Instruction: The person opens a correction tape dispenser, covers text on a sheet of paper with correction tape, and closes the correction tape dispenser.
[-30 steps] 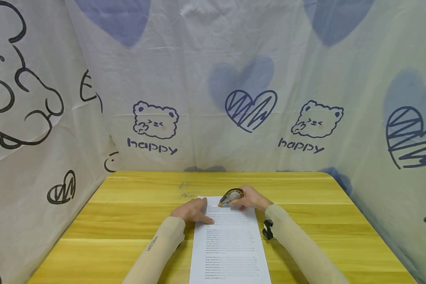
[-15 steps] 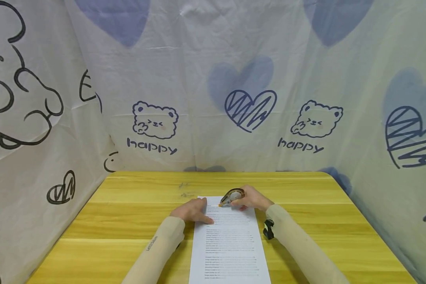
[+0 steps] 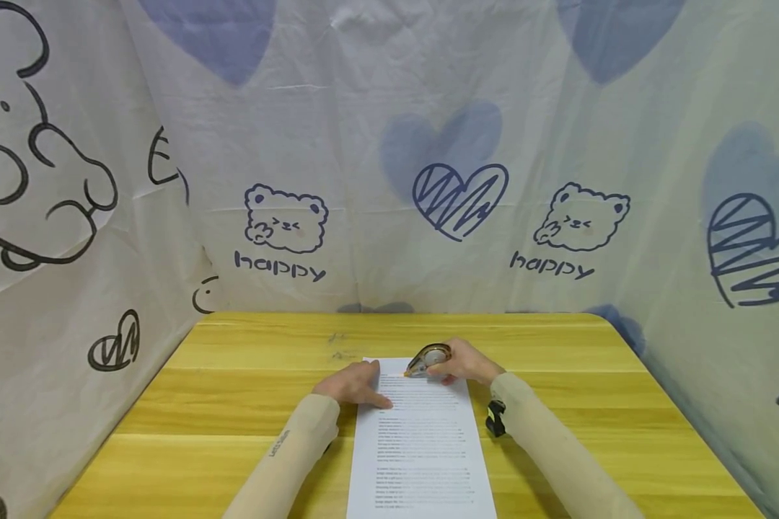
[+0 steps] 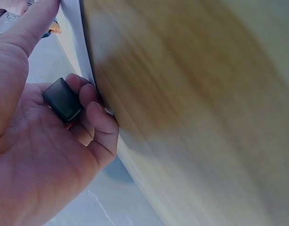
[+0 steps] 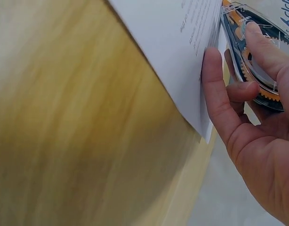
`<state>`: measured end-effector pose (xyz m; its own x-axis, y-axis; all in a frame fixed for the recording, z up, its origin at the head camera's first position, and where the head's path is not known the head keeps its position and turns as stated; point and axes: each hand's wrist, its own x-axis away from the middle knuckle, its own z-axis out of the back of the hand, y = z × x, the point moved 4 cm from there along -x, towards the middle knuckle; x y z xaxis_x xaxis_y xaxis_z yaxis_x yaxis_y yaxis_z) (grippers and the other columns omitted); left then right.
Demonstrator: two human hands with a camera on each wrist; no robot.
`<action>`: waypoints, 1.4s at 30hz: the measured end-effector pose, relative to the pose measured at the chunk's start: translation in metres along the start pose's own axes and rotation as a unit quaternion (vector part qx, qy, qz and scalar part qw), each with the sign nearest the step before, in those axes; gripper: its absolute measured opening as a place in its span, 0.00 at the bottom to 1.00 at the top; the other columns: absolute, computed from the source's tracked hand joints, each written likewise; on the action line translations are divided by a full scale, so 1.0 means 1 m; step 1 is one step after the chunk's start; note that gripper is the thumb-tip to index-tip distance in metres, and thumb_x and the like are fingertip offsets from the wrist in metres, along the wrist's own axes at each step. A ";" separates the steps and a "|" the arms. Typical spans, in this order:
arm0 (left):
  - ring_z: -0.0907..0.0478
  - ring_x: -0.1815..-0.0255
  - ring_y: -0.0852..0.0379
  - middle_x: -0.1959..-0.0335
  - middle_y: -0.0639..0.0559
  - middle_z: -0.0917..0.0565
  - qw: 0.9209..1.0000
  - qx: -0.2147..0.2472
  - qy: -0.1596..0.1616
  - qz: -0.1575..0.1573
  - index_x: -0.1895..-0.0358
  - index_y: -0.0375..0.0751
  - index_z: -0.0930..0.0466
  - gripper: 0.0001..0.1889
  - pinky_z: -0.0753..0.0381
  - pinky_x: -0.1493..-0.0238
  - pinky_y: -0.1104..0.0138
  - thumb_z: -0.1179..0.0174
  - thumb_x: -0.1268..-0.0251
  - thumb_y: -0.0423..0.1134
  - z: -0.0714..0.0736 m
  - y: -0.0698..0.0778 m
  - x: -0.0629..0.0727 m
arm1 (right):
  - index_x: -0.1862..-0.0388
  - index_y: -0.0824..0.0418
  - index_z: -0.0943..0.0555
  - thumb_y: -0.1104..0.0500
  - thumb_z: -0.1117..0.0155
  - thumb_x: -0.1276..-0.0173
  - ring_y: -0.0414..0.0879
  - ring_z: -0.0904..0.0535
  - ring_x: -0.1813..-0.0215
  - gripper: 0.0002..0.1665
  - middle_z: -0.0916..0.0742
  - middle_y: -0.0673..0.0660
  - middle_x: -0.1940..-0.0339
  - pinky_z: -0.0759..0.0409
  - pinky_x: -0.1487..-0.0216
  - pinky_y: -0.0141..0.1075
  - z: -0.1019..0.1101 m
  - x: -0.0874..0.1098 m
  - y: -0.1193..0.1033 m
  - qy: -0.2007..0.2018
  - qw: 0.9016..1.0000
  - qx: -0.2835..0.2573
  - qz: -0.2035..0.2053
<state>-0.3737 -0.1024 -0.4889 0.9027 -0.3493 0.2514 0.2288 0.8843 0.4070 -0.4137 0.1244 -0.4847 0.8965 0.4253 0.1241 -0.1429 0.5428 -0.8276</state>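
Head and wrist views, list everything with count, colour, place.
Table: one, yellow wood, centre.
Printed paper: one, white, on table.
Correction tape: one, clear, black and orange, over paper.
Small object: one, black, in left hand.
Cloth backdrop: count unclear, white with drawings, behind and beside table.
Wrist device: at least one, black, at right sleeve.
Sleeves: two, cream, over table.
Left hand: one, bare, on paper's left edge.
Right hand: one, bare, holding correction tape.

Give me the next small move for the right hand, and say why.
Probably draw the correction tape dispenser slightly rightward: the right hand grips it, its orange tip sits near the top of the printed sheet, which extends right of that tip, and the left hand rests across the sheet's left edge, likely steadying it.
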 end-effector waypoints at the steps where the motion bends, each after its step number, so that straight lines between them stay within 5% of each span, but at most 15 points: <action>1: 0.35 0.27 0.43 0.28 0.38 0.33 1.000 0.001 -0.001 0.001 0.26 0.32 0.42 0.51 0.36 0.27 0.52 0.28 0.48 0.58 0.000 0.000 0.000 | 0.59 0.65 0.15 0.63 0.27 0.39 0.47 0.15 0.66 0.11 0.12 0.57 0.67 0.13 0.67 0.39 0.001 0.000 0.000 -0.001 1.000 -0.001 0.002; 42: 0.39 0.25 0.41 0.26 0.37 0.36 1.000 0.010 -0.002 -0.001 0.26 0.30 0.43 0.51 0.38 0.26 0.51 0.28 0.46 0.55 0.001 0.005 0.004 | 0.63 0.63 0.14 0.62 0.26 0.41 0.47 0.15 0.70 0.08 0.12 0.55 0.71 0.14 0.70 0.39 0.010 0.006 0.008 0.011 1.000 0.012 -0.002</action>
<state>-0.3691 -0.0999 -0.4853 0.9010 -0.3521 0.2535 0.2231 0.8770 0.4255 -0.4135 0.1380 -0.4850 0.9059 0.4072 0.1162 -0.1479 0.5614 -0.8142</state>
